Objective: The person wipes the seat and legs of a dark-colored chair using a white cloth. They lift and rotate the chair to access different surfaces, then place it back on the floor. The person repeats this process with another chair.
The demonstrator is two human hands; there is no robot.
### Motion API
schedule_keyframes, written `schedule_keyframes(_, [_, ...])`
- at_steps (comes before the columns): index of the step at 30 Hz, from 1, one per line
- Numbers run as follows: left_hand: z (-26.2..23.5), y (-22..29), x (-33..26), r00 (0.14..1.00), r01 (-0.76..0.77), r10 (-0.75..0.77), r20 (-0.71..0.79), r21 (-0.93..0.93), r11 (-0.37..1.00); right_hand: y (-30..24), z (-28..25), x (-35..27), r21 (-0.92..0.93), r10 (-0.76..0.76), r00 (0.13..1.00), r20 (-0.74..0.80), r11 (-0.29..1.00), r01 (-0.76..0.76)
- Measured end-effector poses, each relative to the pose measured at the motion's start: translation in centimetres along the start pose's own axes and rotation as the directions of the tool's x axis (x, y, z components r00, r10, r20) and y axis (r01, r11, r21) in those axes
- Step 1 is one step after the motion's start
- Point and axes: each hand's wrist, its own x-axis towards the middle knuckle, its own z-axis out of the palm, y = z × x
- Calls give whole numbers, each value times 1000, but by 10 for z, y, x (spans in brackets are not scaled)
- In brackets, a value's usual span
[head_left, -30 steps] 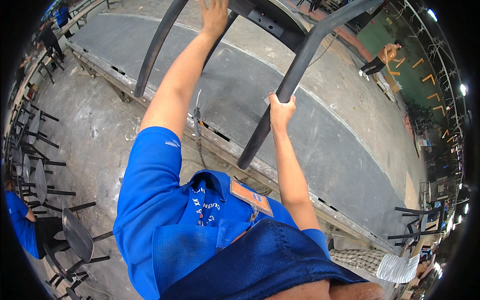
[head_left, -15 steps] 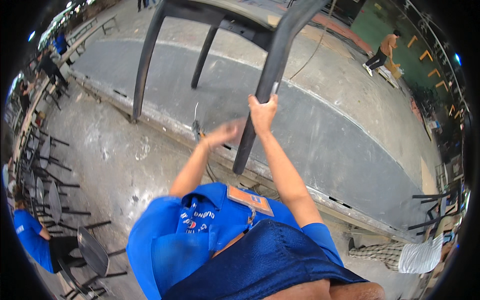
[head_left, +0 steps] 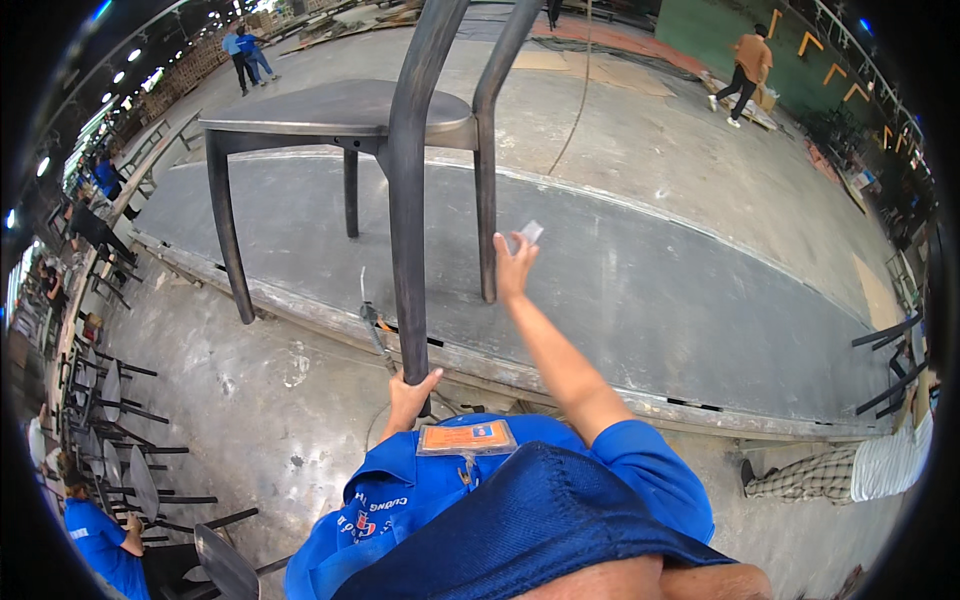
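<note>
A dark wooden chair, with a brownish-black worn finish, stands over the grey platform with its round seat at the top. My left hand is closed round the lower end of its nearest leg. To the right of the chair, my right hand pinches a small pale grey pad between thumb and fingers. This hand is beside another chair leg; whether it touches that leg I cannot tell.
Under the chair lies a long low grey platform. At its near edge is an air gun with a hose. Chairs line the left side, where a person in blue sits. Another person walks at the far right.
The chair has turned and shifted left, bringing its seat into view. My left hand has taken hold of the near leg's lower end. My right hand has let go of the leg it gripped.
</note>
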Motion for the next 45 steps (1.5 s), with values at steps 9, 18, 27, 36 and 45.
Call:
schedule_keyframes(9, [-67,-38,11,988,61,-64,141,26,998,60,69,52,-230,223,792,568,967,-107])
schedule_keyframes(18, [-93,-27,43,987,69,-76,144,54,996,13,29,49,-232,114,910,399,972,-19])
schedule_keyframes(27, [-125,84,99,877,139,17,480,-286,948,-131,-94,15,-307,-41,978,204,946,103])
schedule_keyframes(36, [-150,171,194,870,-149,259,420,-276,949,-206,-82,39,-317,10,987,160,948,42])
schedule_keyframes(45, [-129,-45,201,895,-41,105,-434,153,987,-221,-60,96,-342,51,986,161,940,7])
